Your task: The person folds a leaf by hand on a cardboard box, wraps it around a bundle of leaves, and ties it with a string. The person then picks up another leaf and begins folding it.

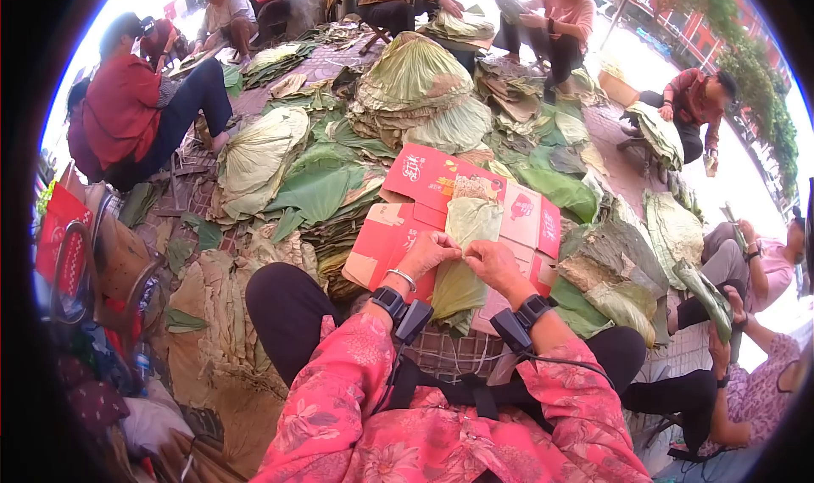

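Note:
A folded pale green dried leaf bundle lies lengthwise on an opened-out red cardboard box over my lap. My left hand comes in from the left, thumb and fingers pinched together at the bundle's middle. From the other side my right hand pinches too, its fingertips almost meeting the left ones. What sits between the fingertips is too small to make out. Below both hands, the lower part of the leaf spreads toward me.
A tall stack of dried leaves rises ahead, with loose green leaves around it. More leaf piles lie close on my right. A metal-framed chair stands left. Several people sit around, some handling leaves.

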`<action>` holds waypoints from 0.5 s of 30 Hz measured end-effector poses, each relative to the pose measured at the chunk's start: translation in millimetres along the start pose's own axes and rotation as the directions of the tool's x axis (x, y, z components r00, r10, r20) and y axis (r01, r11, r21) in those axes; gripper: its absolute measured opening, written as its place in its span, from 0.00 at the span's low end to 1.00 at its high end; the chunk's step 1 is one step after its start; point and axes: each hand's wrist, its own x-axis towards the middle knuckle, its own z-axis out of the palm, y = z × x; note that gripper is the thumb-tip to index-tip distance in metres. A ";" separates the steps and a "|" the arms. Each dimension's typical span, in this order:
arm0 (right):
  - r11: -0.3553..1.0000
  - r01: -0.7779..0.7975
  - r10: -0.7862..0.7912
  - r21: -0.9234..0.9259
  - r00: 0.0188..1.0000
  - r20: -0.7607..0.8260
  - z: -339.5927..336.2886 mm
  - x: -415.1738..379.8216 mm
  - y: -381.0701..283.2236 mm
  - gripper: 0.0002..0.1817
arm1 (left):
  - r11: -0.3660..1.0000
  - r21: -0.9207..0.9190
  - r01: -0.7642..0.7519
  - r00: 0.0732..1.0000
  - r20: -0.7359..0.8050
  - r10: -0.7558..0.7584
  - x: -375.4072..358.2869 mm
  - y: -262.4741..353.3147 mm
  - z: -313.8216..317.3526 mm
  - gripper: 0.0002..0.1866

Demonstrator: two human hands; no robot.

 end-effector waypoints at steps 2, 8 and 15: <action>0.999 -0.026 0.025 0.029 0.999 0.034 1.2 -5.4 -6.0 0.07 | 1.000 0.000 0.008 1.000 0.008 -0.008 1.3 -1.3 -0.7 0.04; 0.941 -0.126 0.112 0.313 0.992 0.063 23.3 -7.9 14.0 0.09 | 0.999 -0.001 -0.053 0.998 -0.018 0.053 0.3 -5.5 0.1 0.04; 0.923 -0.160 0.180 0.351 0.983 -0.023 20.3 -0.1 10.6 0.10 | 0.995 0.016 -0.094 0.994 -0.051 0.094 -5.0 -7.3 7.5 0.06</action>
